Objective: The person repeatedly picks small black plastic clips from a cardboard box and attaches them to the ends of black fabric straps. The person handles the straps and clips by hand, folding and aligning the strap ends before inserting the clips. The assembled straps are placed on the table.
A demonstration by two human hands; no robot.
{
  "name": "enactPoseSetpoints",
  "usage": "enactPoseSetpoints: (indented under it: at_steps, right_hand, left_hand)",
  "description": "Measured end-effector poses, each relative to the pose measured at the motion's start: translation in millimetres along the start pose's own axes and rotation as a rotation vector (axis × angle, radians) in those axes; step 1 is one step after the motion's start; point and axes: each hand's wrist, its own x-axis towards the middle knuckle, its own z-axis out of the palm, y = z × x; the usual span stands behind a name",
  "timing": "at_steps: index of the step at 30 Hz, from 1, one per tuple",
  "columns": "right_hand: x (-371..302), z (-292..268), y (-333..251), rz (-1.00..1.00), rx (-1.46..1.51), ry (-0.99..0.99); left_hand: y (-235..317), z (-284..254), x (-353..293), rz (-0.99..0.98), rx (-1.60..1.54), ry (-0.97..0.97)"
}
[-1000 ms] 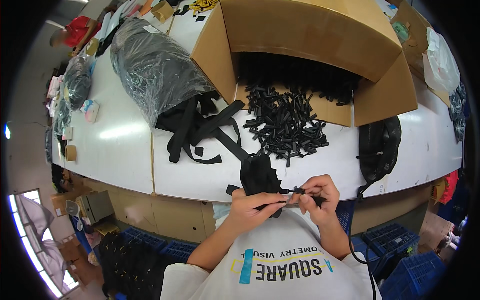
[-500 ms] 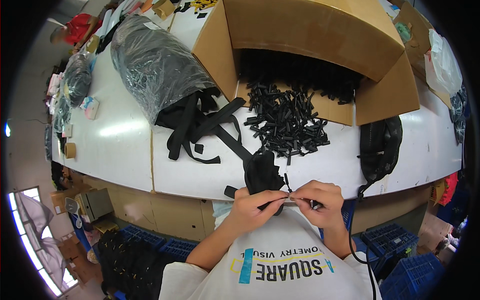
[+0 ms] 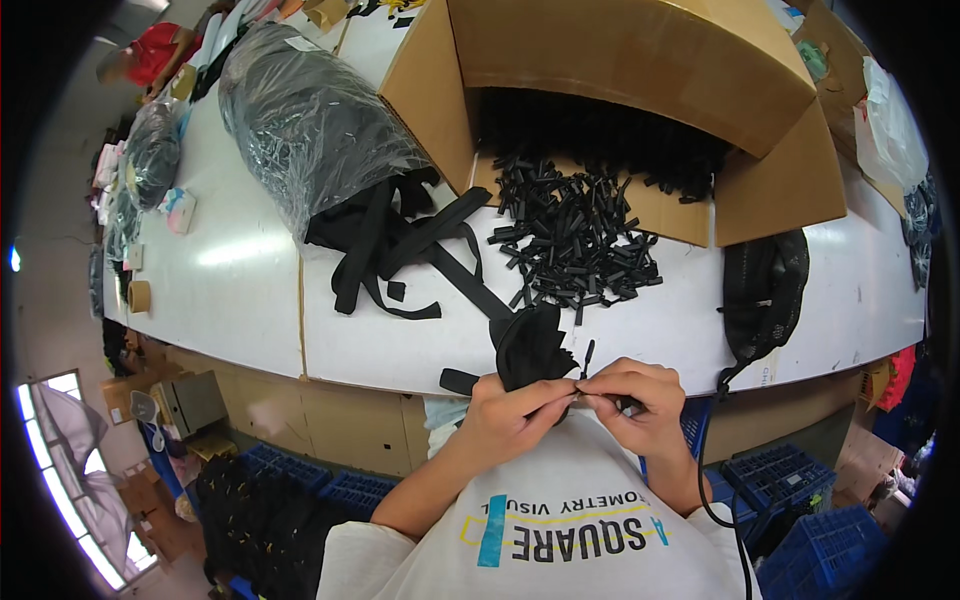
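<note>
At the table's near edge both my hands are closed, their fingertips meeting in a pinch. My left hand [image 3: 515, 412] grips the black fabric strip [image 3: 532, 345], whose bunched part stands up behind the fingers. In my right hand [image 3: 640, 398] is a small black zip puller [image 3: 588, 354], its tip sticking up above the fingertips. Something dark also shows in the right palm, too hidden to name. The exact point where puller and strip meet is covered by the fingers. Beyond the hands lies a pile of black zip pullers [image 3: 575, 240].
An open cardboard box [image 3: 640, 50] on its side holds a dark mass behind the pile. To the left, a clear plastic bag [image 3: 310, 130] spills black straps [image 3: 400, 245]. A black mesh pouch [image 3: 762, 295] lies right. Blue crates [image 3: 780, 475] stand below the table.
The zip puller's tip has tilted from leaning left to leaning right, and my fingertips have drawn closer together. The view has shifted slightly.
</note>
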Motion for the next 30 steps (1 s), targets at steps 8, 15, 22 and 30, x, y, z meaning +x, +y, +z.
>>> enactPoseSetpoints:
  at_steps: [8,15,22,30]
  right_hand:
    - [-1,-3,1,-0.019,-0.014,-0.045]
    - [-1,-3,4,-0.102,-0.055,-0.070]
    - [2,-2,-8,-0.079,-0.203,-0.145]
    - [4,5,-8,-0.237,-0.284,-0.087]
  left_hand:
    - [4,-3,1,0.013,-0.015,-0.038]
    - [4,-6,1,0.017,-0.015,-0.077]
    - [1,-4,-3,0.006,-0.027,-0.042]
    - [3,-1,-11,-0.054,-0.036,0.057]
